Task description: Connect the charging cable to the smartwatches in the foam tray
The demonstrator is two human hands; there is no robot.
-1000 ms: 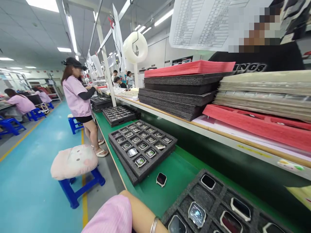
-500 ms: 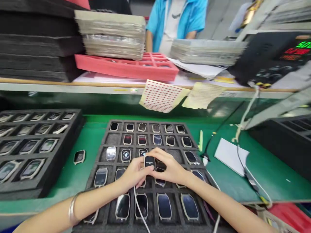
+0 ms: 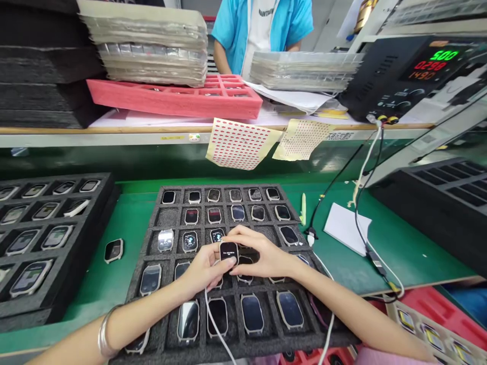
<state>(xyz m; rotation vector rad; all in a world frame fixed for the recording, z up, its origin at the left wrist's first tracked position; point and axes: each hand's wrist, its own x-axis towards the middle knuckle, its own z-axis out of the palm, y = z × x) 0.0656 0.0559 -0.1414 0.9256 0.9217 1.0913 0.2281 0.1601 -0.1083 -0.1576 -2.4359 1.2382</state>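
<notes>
A smartwatch body (image 3: 229, 250) without a strap is held over the foam tray, its dark screen showing small white text. My left hand (image 3: 210, 266) grips it from the left, the thumb at the lower edge of the screen. My right hand (image 3: 258, 253) curves around it from the right, fingers touching its top and lower right. A white cable (image 3: 213, 317) runs down from under my left hand; its end is hidden. Below both hands lies the dark grey foam tray (image 3: 166, 217), with smartwatch bodies in most of its compartments. Two watches near my hands show lit dials.
One watch body (image 3: 113, 250) lies on the green bench left of the tray. Another filled foam tray (image 3: 81, 243) stands further left. White paper (image 3: 348, 228) and cables lie at the right. A power supply (image 3: 403, 76) and a red tray (image 3: 171, 104) sit on the shelf; a person stands behind.
The view has shifted slightly to the right, so the scene sits further left. Both hands keep the same hold on the smartwatch. The small white text on its screen looks different.
</notes>
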